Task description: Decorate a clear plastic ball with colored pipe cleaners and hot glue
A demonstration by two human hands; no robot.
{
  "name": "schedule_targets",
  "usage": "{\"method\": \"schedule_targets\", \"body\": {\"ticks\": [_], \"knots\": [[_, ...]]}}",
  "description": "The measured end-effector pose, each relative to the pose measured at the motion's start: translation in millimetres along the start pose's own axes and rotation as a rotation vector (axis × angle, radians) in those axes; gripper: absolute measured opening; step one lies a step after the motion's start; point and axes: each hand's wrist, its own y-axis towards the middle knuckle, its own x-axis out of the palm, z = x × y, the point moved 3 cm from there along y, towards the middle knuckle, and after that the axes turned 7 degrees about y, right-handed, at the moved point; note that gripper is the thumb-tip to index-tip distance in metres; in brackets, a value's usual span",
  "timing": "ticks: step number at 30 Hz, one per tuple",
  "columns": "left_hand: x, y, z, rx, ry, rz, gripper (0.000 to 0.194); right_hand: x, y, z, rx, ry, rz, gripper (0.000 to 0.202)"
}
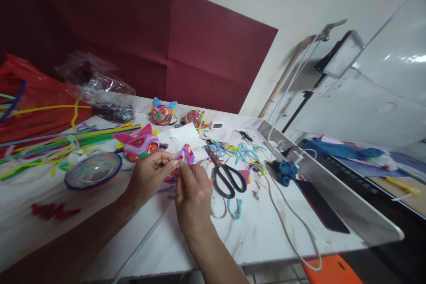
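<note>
Near the middle of the table, my left hand (148,179) and my right hand (194,193) pinch a small pink, purple and blue fuzzy piece (187,154), apparently of pipe cleaner. The fingertips of both hands nearly meet on it, and my fingers hide its lower part. Just left of them sits a pink eared pipe-cleaner animal head (140,145) with orange eyes. Black-handled scissors (226,175) lie right of my right hand, blades pointing away. A clear bowl with a blue rim (93,171) stands left of my left hand.
Long coloured pipe cleaners (96,140) and a red plastic bag (40,102) cover the left side. Two finished-looking heads, one blue-eared (163,113), stand at the back. Cut pipe-cleaner scraps (238,153) lie beyond the scissors. A white cable (289,217) loops over the front edge.
</note>
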Motion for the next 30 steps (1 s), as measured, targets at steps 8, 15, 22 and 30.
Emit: {"method": "schedule_targets", "body": {"ticks": [8,15,22,30], "knots": [[1.8,-0.5,3.0,-0.032,-0.080,-0.015,0.012,0.3,-5.6,2.1,-0.005,0.095,0.108,0.021],[2.0,-0.6,5.4,-0.041,-0.098,-0.038,0.010,-2.5,-3.1,3.1,0.038,0.214,0.120,0.019],[0.1,-1.0,-0.5,-0.044,-0.074,-0.037,0.014,-4.3,-0.8,5.3,0.175,0.377,0.094,0.019],[1.0,-2.4,4.0,-0.050,-0.069,-0.042,0.015,-5.1,-2.3,6.7,0.122,0.339,0.096,0.021]]}}
